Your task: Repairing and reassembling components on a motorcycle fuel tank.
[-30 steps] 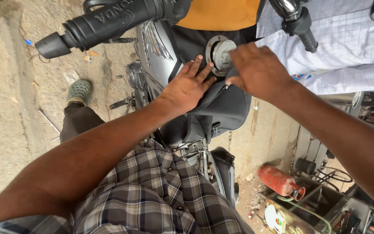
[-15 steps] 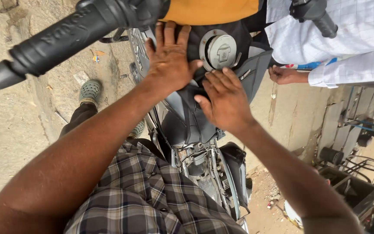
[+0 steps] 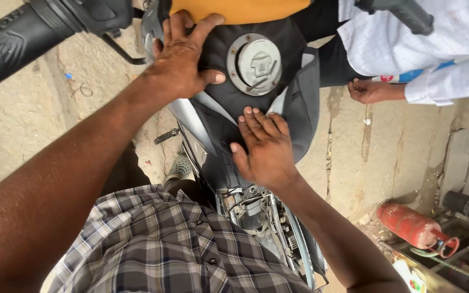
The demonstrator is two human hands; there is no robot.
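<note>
While both palms lie flat, fingers spread, left hand [image 3: 183, 57] and right hand [image 3: 264, 149] press the black tank cover [image 3: 221, 103]; seating step, next needs even pressure.

A grey-and-white checked shirt [image 3: 180, 244] with dark buttons; forearms bare.

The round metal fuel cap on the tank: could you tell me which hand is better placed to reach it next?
Probably the left hand: its thumb tip lies just beside the fuel cap. The right hand rests flat lower on the black tank cover, fingertips short of the cap.
</note>
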